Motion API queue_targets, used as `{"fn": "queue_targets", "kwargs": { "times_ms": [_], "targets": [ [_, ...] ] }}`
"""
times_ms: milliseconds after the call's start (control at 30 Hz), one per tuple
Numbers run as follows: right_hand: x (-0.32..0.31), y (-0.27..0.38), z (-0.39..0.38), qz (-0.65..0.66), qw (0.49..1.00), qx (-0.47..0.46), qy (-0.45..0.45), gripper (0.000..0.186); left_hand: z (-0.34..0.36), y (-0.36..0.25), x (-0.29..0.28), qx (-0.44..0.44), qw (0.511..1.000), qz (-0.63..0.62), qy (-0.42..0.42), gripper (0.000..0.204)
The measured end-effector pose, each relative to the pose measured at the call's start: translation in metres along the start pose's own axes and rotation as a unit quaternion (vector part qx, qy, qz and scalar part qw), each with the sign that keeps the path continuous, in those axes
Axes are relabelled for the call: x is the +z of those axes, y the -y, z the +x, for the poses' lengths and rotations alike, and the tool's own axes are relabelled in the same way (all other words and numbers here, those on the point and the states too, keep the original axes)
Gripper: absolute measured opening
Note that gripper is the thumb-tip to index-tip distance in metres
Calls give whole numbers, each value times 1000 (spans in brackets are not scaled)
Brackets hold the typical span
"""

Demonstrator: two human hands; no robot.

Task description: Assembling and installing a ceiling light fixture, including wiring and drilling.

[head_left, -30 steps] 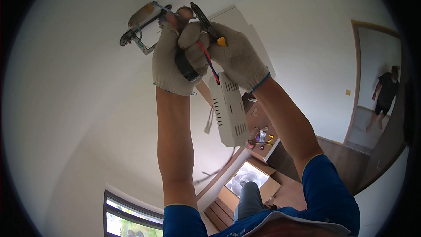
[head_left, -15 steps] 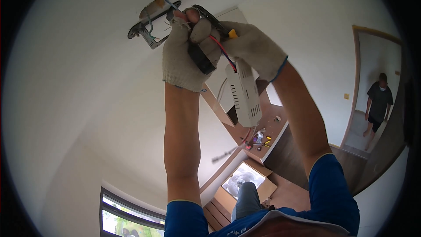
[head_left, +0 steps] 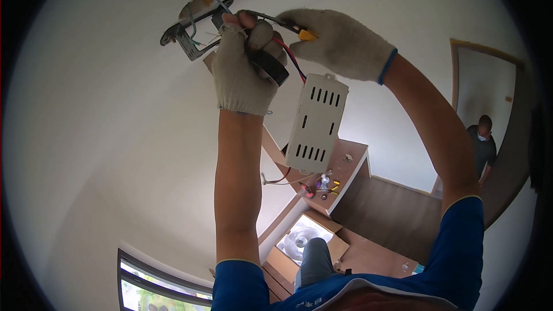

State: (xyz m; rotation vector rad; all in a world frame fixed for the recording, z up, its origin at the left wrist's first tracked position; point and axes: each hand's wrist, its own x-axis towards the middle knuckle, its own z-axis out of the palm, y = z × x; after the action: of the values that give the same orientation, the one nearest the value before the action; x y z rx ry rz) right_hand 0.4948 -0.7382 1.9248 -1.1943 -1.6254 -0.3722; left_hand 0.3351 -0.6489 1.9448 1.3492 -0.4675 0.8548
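Note:
Both my hands are raised to the ceiling in knitted gloves, some left fingertips bare. My left hand [head_left: 245, 60] is closed at the wire ends, with a roll of black tape [head_left: 272, 68] against its palm. My right hand [head_left: 340, 43] grips a long dark tool with a yellow part [head_left: 307, 35], its thin end reaching toward the left fingertips. Beyond them, a dark metal bracket [head_left: 187, 43] with loose thin wires hangs at a ceiling hole. Below my hands dangles a white slotted box [head_left: 318, 124] on red and dark wires [head_left: 294, 56]. The gripped wire ends are partly hidden.
Below stands a brown desk [head_left: 352, 152] with small tools and a bottle on it. An opened cardboard box [head_left: 283, 262] holds a clear round object in white lining. A person [head_left: 483, 144] is at the doorway on the right. A window [head_left: 164, 285] is at lower left.
My right hand has moved right, away from my left, with the tool. The white box has swung and turned its broad face toward me. The person at the doorway has come closer.

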Motion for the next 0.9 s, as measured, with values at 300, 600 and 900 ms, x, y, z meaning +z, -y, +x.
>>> {"fn": "queue_targets", "kwargs": {
  "times_ms": [300,600,900],
  "targets": [
    [9,16,-8,173,977,119,31,39,1,10,11,22,993,-87,-81,36],
    [40,23,-17,196,970,101,-100,42,-2,11,16,55,996,-26,-63,31],
    [85,30,-28,-34,942,13,-333,57,-11,-9,16,2,996,11,-86,29]
  ]
}}
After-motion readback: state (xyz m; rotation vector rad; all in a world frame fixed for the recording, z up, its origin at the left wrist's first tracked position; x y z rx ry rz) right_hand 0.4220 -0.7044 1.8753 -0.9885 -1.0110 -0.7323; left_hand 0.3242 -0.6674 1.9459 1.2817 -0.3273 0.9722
